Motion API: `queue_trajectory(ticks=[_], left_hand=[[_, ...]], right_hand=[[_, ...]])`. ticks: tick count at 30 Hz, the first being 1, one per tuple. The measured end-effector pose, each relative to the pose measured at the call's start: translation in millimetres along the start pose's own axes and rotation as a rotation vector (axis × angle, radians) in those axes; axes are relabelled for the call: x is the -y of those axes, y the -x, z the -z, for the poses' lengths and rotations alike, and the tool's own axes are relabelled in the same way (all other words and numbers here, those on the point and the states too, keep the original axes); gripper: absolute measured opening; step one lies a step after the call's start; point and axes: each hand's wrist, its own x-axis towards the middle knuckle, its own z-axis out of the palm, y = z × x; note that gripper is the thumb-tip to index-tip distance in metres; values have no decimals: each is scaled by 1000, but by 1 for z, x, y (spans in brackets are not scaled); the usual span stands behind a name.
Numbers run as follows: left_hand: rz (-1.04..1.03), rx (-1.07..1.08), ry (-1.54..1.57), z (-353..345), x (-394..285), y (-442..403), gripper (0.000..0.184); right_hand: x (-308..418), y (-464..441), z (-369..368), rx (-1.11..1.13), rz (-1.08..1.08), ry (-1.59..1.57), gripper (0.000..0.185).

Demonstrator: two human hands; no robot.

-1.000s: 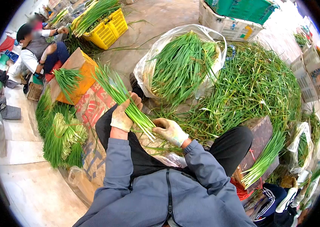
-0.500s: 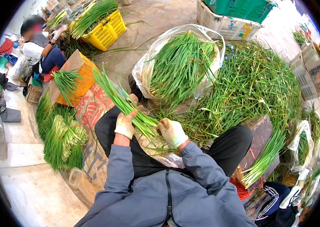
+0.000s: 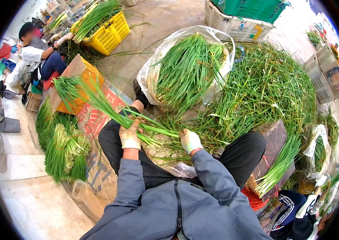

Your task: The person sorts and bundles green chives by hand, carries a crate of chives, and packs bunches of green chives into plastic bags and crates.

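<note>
My left hand (image 3: 130, 135), in a pale glove, is wrapped round a bunch of green stalks (image 3: 109, 109) above my left knee. Its leaves point up and left, its pale ends down and right. To the right, my right hand (image 3: 190, 141), gloved with fingers pinched together, holds the end of a stalk (image 3: 164, 131) that stretches across from the bunch. Beyond my hands stands an open clear plastic bag (image 3: 147, 75) full of green leafy stalks (image 3: 189, 70). Beside it spreads a large heap of loose greens (image 3: 265, 88).
Tied bundles (image 3: 63, 150) lie at the left, near an orange-sided block (image 3: 79, 90) with more stalks. Another bunch (image 3: 281, 166) rests on a dark block (image 3: 271, 138) at the right. A person (image 3: 41, 60) sits by a yellow crate (image 3: 109, 36). White and green crates (image 3: 237, 28) stand behind.
My right hand has moved right, away from the bunch, drawing a stalk out from it. The bunch in my left hand tilts flatter. The seated person's arms have shifted near the yellow crate.
</note>
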Motion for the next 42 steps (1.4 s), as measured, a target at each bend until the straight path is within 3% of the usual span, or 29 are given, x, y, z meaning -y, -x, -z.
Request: queue_trajectory(ticks=[3,7,8,9,10,12,15,17,18,20,21,23,24,25,29,30,32,33,34,35,37,38,42], left_hand=[[-61,-88,-2,9,-22,-9,25],[-154,-180,206,43,-46,-32,27],[-201,-282,192,55,-52,-38,27],[-238,-182,302,63,-63,-40,21],[-221,-223,317,89,-64,-54,22],[-198,-259,337,108,-62,-63,23],[-172,-170,485,97,-73,-51,22],[-1,45,502,65,-61,-30,28],[89,53,472,51,-53,-23,28],[274,55,361,21,-29,-15,30],[373,46,279,5,-15,-11,33],[205,5,-37,-23,6,7,43],[188,20,-129,-25,16,3,45],[174,41,-222,-28,23,-3,48],[70,-23,-278,-37,7,1,43],[43,-51,-143,-35,2,-2,43],[-57,-133,-90,-16,-7,-23,37],[-73,-179,-85,-6,-14,-30,35],[-41,-131,-46,3,-21,-37,34],[-11,-85,-11,10,-29,-40,33],[-40,-75,4,4,-45,-36,32],[-31,-46,32,10,-41,-37,31],[56,32,101,10,-33,-23,31]], right_hand=[[-23,1,-1,87,-96,63,28],[-32,-7,-9,42,-184,60,30],[-35,-8,-10,8,-138,72,28],[-38,-10,-11,-26,-92,85,26],[-35,-13,-9,-147,-39,-96,23],[-16,-15,9,-419,193,-94,17],[2,-31,10,-441,215,-274,17],[19,-36,11,-468,260,-381,17],[29,-38,14,-430,229,-442,17],[88,-22,50,-223,-103,-797,17],[78,-28,34,-242,18,-667,17],[104,-17,44,-80,-106,-690,20],[100,-19,34,-130,31,-587,21],[92,-16,26,-127,30,-582,21],[58,-11,13,-146,-17,-382,21],[47,-9,15,-248,112,-246,21],[27,-2,27,-184,39,-31,21],[-3,-1,20,-93,134,199,22],[-51,-7,-7,227,-157,236,23],[-74,-5,-12,522,-116,434,25],[-53,5,-9,318,-191,444,22],[-31,5,-1,105,-136,293,21],[62,-13,55,-188,342,-120,19]])
